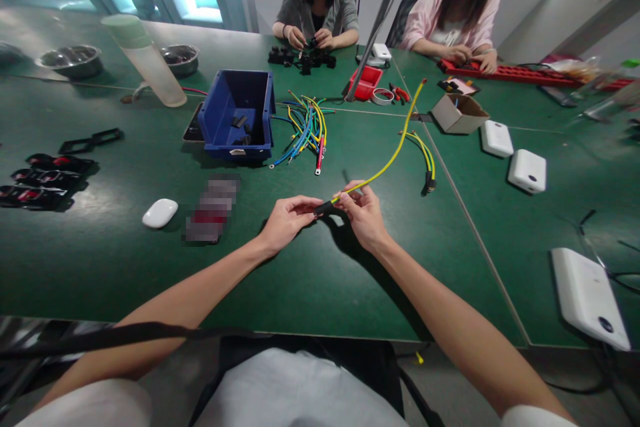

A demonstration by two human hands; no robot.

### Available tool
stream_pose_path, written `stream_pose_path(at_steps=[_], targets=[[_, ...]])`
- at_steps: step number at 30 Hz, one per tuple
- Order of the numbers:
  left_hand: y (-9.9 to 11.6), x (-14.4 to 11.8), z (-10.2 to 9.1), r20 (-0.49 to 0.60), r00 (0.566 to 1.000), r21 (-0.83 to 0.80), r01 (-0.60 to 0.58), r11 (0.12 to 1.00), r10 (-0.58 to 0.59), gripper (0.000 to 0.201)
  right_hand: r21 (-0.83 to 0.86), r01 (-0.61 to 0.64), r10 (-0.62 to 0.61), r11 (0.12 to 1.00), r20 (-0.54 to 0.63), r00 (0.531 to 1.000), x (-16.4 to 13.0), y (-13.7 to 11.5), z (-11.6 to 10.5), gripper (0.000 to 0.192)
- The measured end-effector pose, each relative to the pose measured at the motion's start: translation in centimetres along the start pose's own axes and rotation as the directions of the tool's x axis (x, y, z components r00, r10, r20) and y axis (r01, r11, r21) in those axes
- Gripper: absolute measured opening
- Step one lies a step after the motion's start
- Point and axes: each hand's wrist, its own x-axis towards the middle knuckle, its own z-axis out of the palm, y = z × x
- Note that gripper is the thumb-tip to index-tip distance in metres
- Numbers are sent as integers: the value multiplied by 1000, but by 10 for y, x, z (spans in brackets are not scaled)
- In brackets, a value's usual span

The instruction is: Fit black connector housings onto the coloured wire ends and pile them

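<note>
Both hands meet above the green table (320, 280). The left hand (287, 219) pinches a short black sleeve (324, 207), probably heat-shrink tubing. The right hand (364, 213) grips the long yellow-green wire (395, 155) just beside it; wire axis runs up and right, away from the person.

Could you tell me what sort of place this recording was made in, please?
Probably a small assembly workshop for wiring: a bundle of coloured wires and a blue parts bin lie on green tables, and two other people work on parts opposite.
</note>
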Motion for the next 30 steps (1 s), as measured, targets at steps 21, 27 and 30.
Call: stream_pose_path(at_steps=[21, 27, 30], targets=[[7, 0, 1, -1, 995, 61, 102, 993, -102, 24, -16, -36, 37, 999, 75, 997, 0, -3, -2, 31], [6, 1, -1, 81, 979, 76, 181, 981, -187, 36, -67, -86, 96, 994, 167, 981, 1, -7, -5, 32], [5, 1, -2, 133, 963, 129, 219, 967, -235, 36, -102, -90, 110, 991, 212, 971, 2, -9, -6, 32]])
